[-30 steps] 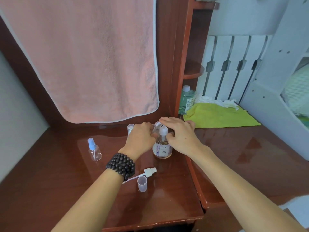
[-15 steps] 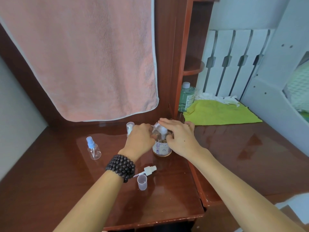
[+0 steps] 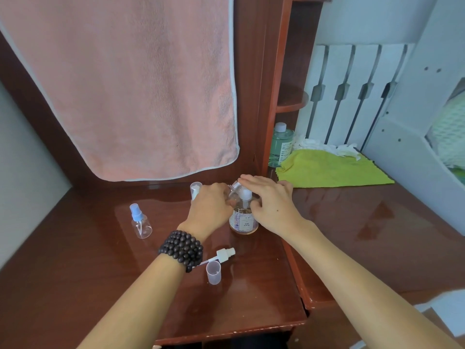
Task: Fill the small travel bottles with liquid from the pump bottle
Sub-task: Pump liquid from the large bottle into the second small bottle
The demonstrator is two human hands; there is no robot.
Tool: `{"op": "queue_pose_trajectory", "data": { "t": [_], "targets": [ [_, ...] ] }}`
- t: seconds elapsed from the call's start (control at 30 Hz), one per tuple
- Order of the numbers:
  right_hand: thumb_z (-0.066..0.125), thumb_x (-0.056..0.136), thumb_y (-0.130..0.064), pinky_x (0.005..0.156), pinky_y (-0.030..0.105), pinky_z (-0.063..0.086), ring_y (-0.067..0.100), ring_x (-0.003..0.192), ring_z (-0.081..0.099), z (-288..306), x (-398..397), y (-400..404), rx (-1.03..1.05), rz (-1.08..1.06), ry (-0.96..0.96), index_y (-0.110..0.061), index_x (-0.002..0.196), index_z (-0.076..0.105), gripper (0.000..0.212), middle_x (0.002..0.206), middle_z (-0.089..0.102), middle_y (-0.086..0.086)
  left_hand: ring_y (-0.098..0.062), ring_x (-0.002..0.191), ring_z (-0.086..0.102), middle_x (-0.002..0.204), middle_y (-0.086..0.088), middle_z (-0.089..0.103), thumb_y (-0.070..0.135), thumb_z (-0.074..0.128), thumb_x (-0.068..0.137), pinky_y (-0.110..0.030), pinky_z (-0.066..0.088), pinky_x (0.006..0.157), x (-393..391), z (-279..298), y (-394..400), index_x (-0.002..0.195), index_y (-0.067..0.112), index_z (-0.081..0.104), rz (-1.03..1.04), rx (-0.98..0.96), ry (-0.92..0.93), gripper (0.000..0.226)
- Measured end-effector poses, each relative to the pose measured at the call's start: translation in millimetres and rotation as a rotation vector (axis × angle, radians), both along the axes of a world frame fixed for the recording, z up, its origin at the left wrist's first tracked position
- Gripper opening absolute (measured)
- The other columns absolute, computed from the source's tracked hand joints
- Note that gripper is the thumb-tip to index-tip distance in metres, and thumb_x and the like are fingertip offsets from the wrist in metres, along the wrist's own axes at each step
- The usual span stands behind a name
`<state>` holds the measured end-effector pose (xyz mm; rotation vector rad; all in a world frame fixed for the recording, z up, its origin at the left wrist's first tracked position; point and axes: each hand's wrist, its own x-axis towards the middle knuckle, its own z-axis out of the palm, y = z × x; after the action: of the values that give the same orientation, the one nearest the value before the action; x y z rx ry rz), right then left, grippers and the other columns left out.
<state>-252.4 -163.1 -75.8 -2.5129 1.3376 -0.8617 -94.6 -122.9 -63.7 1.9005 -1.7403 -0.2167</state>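
Note:
The clear pump bottle (image 3: 243, 221) with a white pump and a pale label stands on the wooden desk (image 3: 251, 293). My left hand (image 3: 210, 206) grips a small clear travel bottle (image 3: 234, 185), tilted with its threaded neck up by the pump's spout. My right hand (image 3: 270, 197) lies over the pump head with straight fingers, thumb beside the pump's neck. A blue-capped spray bottle (image 3: 141, 222) stands to the left. Another small bottle with a white top (image 3: 195, 189) shows behind my left hand.
A loose white spray head with its tube (image 3: 224, 254) and a small clear cap (image 3: 213, 272) lie near my left wrist. A pink towel (image 3: 125, 84) hangs behind. A green bottle (image 3: 281, 144) and a yellow-green cloth (image 3: 329, 170) sit at the back right.
Both hands stay at the pump bottle in the same hold. Only the view has shifted slightly.

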Motion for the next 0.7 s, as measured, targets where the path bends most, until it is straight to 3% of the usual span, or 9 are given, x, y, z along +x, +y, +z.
{"op": "queue_pose_trajectory", "data": {
  "t": [0.33, 0.5, 0.7],
  "targets": [
    [0.052, 0.073, -0.005, 0.099, 0.043, 0.025, 0.002, 0.131, 0.043, 1.8, 1.2, 0.3, 0.011, 0.007, -0.029, -0.035, 0.131, 0.058, 0.066, 0.142, 0.049, -0.02, -0.024, 0.085, 0.062, 0.084, -0.004, 0.071, 0.013, 0.06, 0.086, -0.038, 0.049, 0.082, 1.6, 0.0, 0.5, 0.091, 0.009, 0.068, -0.016, -0.007, 0.015, 0.01],
    [0.049, 0.074, -0.006, 0.104, 0.045, 0.022, 0.004, 0.137, 0.037, 10.2, -1.7, -1.0, 0.037, 0.025, -0.002, -0.036, 0.134, 0.054, 0.068, 0.145, 0.045, -0.019, -0.025, 0.084, 0.062, 0.083, -0.006, 0.07, 0.009, 0.062, 0.085, -0.036, 0.049, 0.074, 0.9, 4.5, 0.9, 0.088, 0.008, 0.066, -0.031, -0.03, 0.011, 0.005],
    [0.051, 0.073, -0.007, 0.099, 0.043, 0.025, 0.001, 0.131, 0.042, 2.8, -0.3, -2.3, 0.036, -0.002, -0.023, -0.039, 0.131, 0.057, 0.067, 0.141, 0.049, -0.022, -0.025, 0.082, 0.059, 0.081, -0.007, 0.069, 0.014, 0.061, 0.087, -0.039, 0.049, 0.079, -0.7, 0.7, -0.3, 0.087, 0.007, 0.065, -0.007, -0.016, -0.005, 0.008]
  ]
}}
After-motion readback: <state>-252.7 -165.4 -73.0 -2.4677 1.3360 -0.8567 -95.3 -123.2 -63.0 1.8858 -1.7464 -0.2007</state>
